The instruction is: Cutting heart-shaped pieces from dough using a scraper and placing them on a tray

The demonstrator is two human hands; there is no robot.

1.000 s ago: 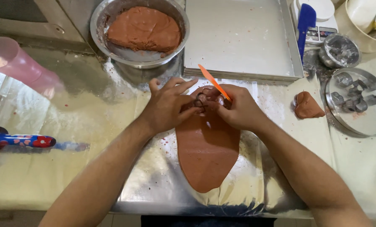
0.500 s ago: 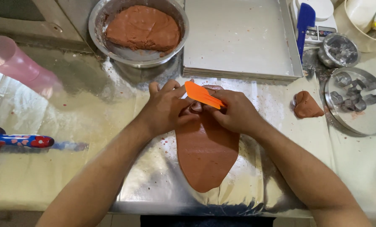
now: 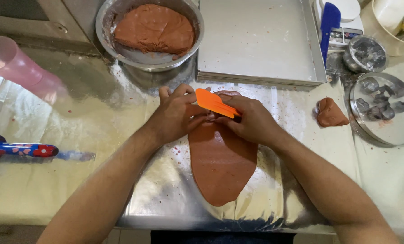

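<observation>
Since the earlier frame, your orange scraper (image 3: 215,103) lies flatter; right hand (image 3: 251,121) fingers grasp it, left hand (image 3: 177,115) fingers press the rolled dough sheet (image 3: 222,165).

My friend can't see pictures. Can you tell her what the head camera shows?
Two bare hands, left hand and right hand, meet over the far end of a flat rolled-out sheet of reddish-brown dough, with a small orange plastic scraper at the right hand's fingers. Beyond sit a round metal bowl of dough and an empty metal baking tray.
</observation>
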